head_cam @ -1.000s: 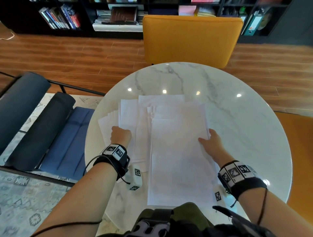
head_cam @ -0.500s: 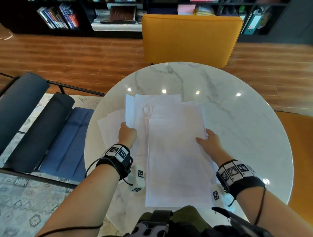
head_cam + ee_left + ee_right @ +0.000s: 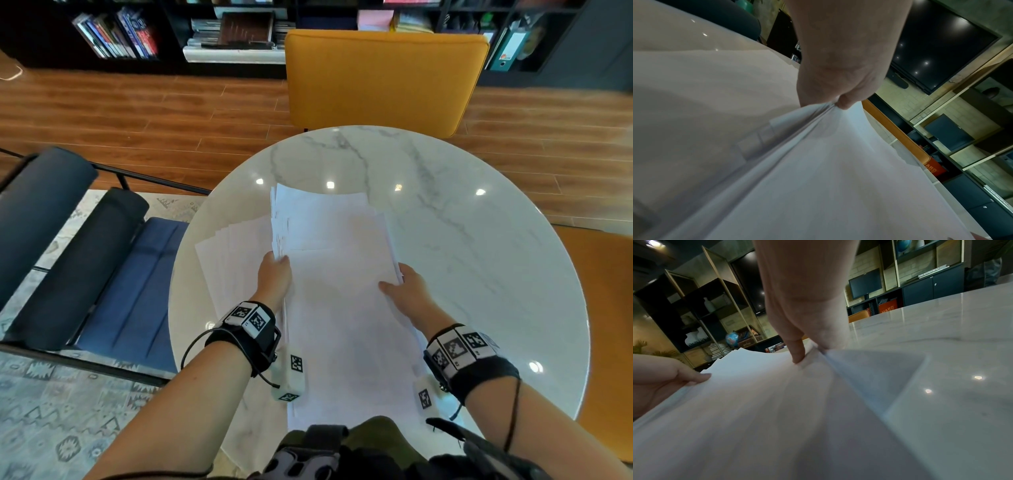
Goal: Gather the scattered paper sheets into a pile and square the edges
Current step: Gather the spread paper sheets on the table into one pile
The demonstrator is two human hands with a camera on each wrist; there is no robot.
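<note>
Right hand (image 3: 805, 318) pinches the right edge of the paper stack (image 3: 777, 410): thumb on top, fingers under. Edge lifted there, sheets fanned below the pinch. Left hand (image 3: 659, 382) at frame left, fingertips on the stack's far side. Marble table (image 3: 951, 340) to the right, light reflections on it. Shelving (image 3: 701, 308) with vases and a globe (image 3: 731, 339) behind.

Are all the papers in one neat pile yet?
Not yet. Both hands grip the main stack, its far edges staggered; a fan of loose sheets lies beside it on the table.
</note>
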